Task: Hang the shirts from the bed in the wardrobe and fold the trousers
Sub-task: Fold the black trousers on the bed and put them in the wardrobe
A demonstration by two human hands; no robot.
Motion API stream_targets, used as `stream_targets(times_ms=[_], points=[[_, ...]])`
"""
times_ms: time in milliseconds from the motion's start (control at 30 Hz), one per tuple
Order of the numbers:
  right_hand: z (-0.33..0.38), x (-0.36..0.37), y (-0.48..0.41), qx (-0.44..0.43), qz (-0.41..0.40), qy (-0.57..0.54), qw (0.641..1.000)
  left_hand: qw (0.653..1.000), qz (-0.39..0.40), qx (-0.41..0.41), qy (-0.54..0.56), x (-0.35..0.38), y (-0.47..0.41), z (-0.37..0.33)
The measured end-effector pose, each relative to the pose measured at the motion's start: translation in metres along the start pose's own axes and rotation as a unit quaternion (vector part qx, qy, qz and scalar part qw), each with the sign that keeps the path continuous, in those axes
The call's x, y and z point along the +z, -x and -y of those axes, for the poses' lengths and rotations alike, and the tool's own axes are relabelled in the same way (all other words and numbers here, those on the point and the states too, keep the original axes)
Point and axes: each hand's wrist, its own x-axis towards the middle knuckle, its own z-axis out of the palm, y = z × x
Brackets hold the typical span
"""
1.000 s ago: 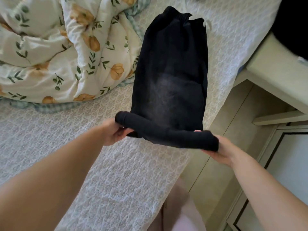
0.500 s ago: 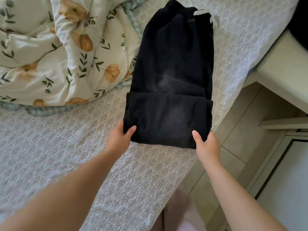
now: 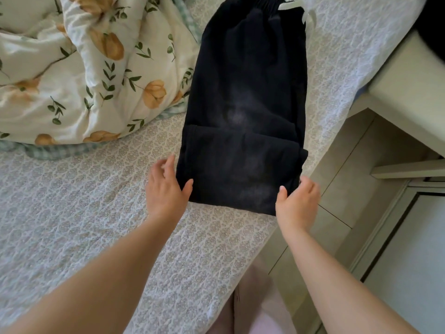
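- Our left hand, at lower centre, lies loose and open, thumb touching the near left corner of the black trousers.
- Our right hand rests its thumb on the near right corner; we cannot tell whether it grips.
- The trousers lie on the bed, their near end folded over and the waistband at the top edge.

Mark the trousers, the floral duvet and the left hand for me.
trousers (image 3: 248,68): head view, single layer below the waistband.
floral duvet (image 3: 79,75): head view, cream fabric among the printed flowers.
left hand (image 3: 165,189): head view, back of the hand.
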Motion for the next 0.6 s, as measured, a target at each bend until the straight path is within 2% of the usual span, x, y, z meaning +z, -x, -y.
stream_targets(times_ms=[33, 67, 100, 133, 200, 300, 367, 433, 500, 600], points=[[0.000, -0.003, 0.002, -0.097, -0.042, 0.026, 0.994, 0.993, -0.029, 0.098, -0.066, 0.000, 0.003, 0.002], [-0.002, -0.006, 0.005, -0.206, -0.072, 0.050, 0.975, 0.971, -0.040, 0.199, -0.126, 0.002, 0.006, 0.003], [-0.005, -0.007, 0.009, -0.304, -0.069, 0.073, 0.947, 0.945, -0.020, 0.273, -0.178, 0.005, 0.007, 0.005], [-0.009, -0.006, 0.013, -0.379, -0.044, 0.103, 0.919, 0.925, 0.026, 0.307, -0.223, 0.007, 0.007, 0.005], [-0.014, -0.001, 0.015, -0.455, 0.043, 0.185, 0.870, 0.903, 0.101, 0.300, -0.290, 0.014, 0.003, 0.002], [-0.019, -0.003, 0.001, -0.437, 0.132, 0.290, 0.841, 0.887, 0.094, 0.309, -0.331, 0.017, -0.009, 0.000], [-0.020, -0.007, -0.013, -0.420, 0.144, 0.324, 0.835, 0.885, 0.099, 0.317, -0.327, 0.013, -0.015, -0.001], [-0.018, -0.012, -0.016, -0.416, 0.161, 0.306, 0.841, 0.900, 0.117, 0.306, -0.287, 0.005, -0.018, -0.001], [-0.016, -0.019, -0.017, -0.394, 0.188, 0.249, 0.864, 0.925, 0.121, 0.284, -0.223, -0.004, -0.018, -0.004], [-0.014, -0.039, -0.018, -0.378, 0.241, 0.207, 0.869, 0.932, 0.119, 0.286, -0.189, -0.026, -0.011, -0.008]])
